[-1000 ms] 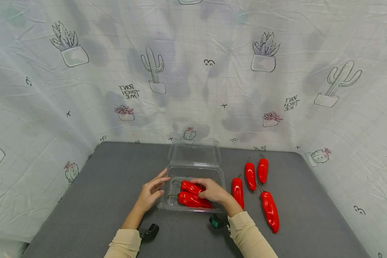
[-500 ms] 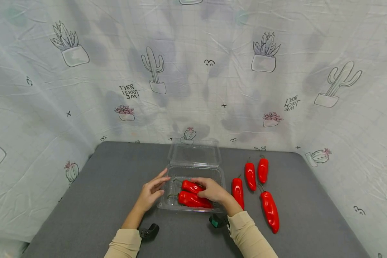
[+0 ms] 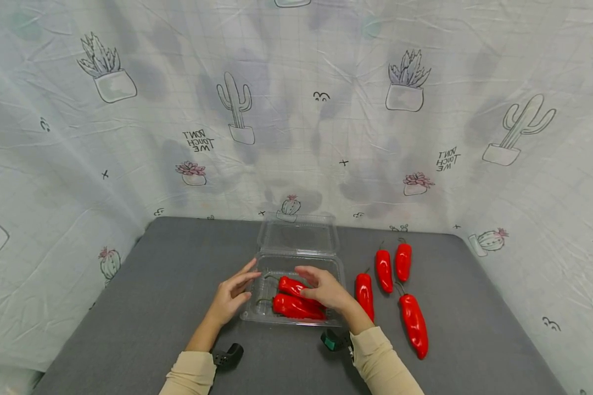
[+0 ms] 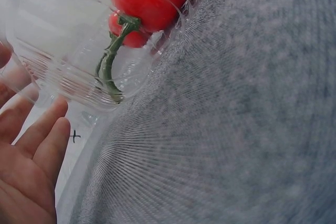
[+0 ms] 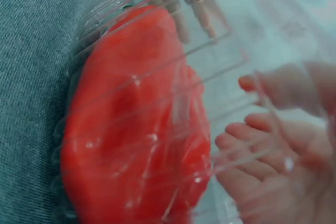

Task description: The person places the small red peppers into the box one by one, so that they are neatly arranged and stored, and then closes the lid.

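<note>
Two red peppers lie side by side in a clear plastic clamshell box (image 3: 328,264) with its lid raised at the back. The near pepper (image 3: 296,307) and the far pepper (image 3: 289,285) both point their green stems left. My left hand (image 3: 229,298) has its fingers extended against the box's left side; the left wrist view shows fingertips right at the plastic wall, close to a stem (image 4: 107,64). Over the far pepper's right end is my right hand (image 3: 330,289), thumb and fingers spread. In the right wrist view a gap separates its fingers (image 5: 247,156) from the peppers.
To the right of the box lie several more red peppers, the closest one (image 3: 364,296) partly behind my right forearm and the largest (image 3: 414,325) nearer the front. The grey table (image 3: 188,263) ends at a printed curtain (image 3: 296,137) behind and at both sides.
My right hand's fingers have lifted and spread from the far pepper, which they held before. That pepper has settled slightly against the near one. The left hand has stayed put.
</note>
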Action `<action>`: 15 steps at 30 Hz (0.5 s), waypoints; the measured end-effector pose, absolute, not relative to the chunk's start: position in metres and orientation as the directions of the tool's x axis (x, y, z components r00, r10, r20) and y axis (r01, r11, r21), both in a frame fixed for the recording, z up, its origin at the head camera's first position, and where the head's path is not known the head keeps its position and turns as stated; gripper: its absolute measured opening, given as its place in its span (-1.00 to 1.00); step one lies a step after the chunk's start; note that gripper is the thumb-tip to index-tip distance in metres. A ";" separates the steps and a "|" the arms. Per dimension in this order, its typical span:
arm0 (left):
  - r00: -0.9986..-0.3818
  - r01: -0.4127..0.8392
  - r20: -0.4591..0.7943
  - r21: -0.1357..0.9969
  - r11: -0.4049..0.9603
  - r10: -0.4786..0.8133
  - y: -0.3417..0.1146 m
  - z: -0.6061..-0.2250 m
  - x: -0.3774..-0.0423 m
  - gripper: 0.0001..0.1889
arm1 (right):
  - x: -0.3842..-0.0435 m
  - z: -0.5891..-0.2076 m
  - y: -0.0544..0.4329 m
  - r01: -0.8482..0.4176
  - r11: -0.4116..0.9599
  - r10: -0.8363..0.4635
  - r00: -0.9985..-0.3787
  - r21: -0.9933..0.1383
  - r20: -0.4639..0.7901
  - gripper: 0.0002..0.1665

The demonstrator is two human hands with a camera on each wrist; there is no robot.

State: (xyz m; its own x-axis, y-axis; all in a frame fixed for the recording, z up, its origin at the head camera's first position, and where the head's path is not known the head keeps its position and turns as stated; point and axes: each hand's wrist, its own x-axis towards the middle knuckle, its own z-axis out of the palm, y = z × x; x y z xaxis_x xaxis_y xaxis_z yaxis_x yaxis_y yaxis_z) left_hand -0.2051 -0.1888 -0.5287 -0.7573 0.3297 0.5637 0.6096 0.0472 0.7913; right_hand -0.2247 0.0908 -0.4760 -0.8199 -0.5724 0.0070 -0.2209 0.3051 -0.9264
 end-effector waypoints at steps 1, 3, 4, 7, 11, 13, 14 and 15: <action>-0.760 0.606 0.560 0.794 0.048 0.331 -0.189 -0.529 -0.205 -0.55 | -0.224 -0.475 0.091 -0.223 0.301 -0.566 -0.824 -0.927 0.015 -0.33; -0.763 0.601 0.554 0.797 0.051 0.334 -0.189 -0.529 -0.206 -0.55 | -0.223 -0.473 0.092 -0.225 0.293 -0.552 -0.834 -0.929 0.028 -0.34; -0.764 0.599 0.552 0.799 0.049 0.335 -0.189 -0.529 -0.206 -0.55 | -0.223 -0.471 0.092 -0.222 0.282 -0.547 -0.837 -0.933 0.034 -0.34; -0.764 0.598 0.553 0.801 0.042 0.334 -0.189 -0.528 -0.206 -0.55 | -0.221 -0.464 0.093 -0.234 0.256 -0.542 -0.838 -0.938 0.061 -0.34; -0.741 0.626 0.580 0.779 0.036 0.339 -0.188 -0.528 -0.206 -0.56 | -0.217 -0.457 0.097 -0.242 0.243 -0.544 -0.836 -0.939 0.075 -0.35; -0.736 0.633 0.586 0.774 0.035 0.339 -0.188 -0.527 -0.205 -0.56 | -0.214 -0.454 0.101 -0.241 0.246 -0.540 -0.838 -0.939 0.074 -0.34; -0.738 0.630 0.584 0.776 0.035 0.338 -0.188 -0.527 -0.205 -0.56 | -0.213 -0.452 0.102 -0.239 0.247 -0.535 -0.842 -0.939 0.074 -0.34; -0.737 0.632 0.586 0.774 0.038 0.338 -0.188 -0.527 -0.205 -0.56 | -0.211 -0.451 0.105 -0.239 0.249 -0.528 -0.846 -0.939 0.075 -0.34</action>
State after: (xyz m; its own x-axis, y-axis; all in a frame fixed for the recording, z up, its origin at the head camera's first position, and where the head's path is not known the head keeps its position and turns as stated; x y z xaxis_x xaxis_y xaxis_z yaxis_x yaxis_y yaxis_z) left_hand -0.2052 -0.1881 -0.5269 -0.7368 0.3380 0.5855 0.6324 0.0384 0.7737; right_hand -0.2109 0.1047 -0.4508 -0.8457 -0.5284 0.0754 -0.2392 0.2489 -0.9385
